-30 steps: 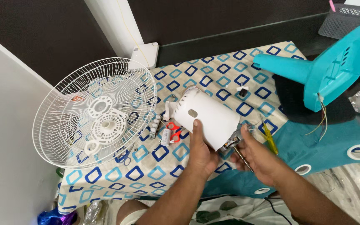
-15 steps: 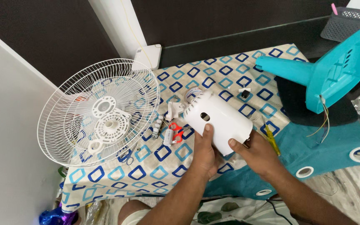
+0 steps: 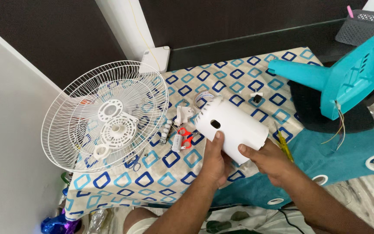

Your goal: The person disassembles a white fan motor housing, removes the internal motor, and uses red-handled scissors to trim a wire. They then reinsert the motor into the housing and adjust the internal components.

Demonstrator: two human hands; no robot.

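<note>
I see both hands closed around a white plastic motor housing (image 3: 232, 128), held just above the near edge of the table, a little right of centre. It is a rounded, drum-like shell, smooth and glossy, with a small dark oval hole in its upper face and a row of short vent slots round its far-left end; the near-right end looks open, though I cannot make out what is inside. My left hand (image 3: 214, 161) grips it from below and the near side, thumb pressed up onto the shell beside the hole. My right hand (image 3: 270, 161) wraps the near-right end, fingers curled under the rim and thumb on top. The table carries a cream cloth (image 3: 182, 167) printed with blue and turquoise squares. To the left a white wire fan guard (image 3: 104, 115) lies tilted on it. Between the guard and the housing sit red-handled scissors (image 3: 186, 138), a small white cylinder (image 3: 177, 141) and other small white parts. A yellow-handled screwdriver (image 3: 285, 146) lies just right of my right hand. At the far right stands a turquoise plastic fan body (image 3: 347, 80) with loose wires hanging from it. A white rectangular box (image 3: 156, 58) sits at the far edge, and a grey mesh basket (image 3: 362, 25) in the far right corner.
</note>
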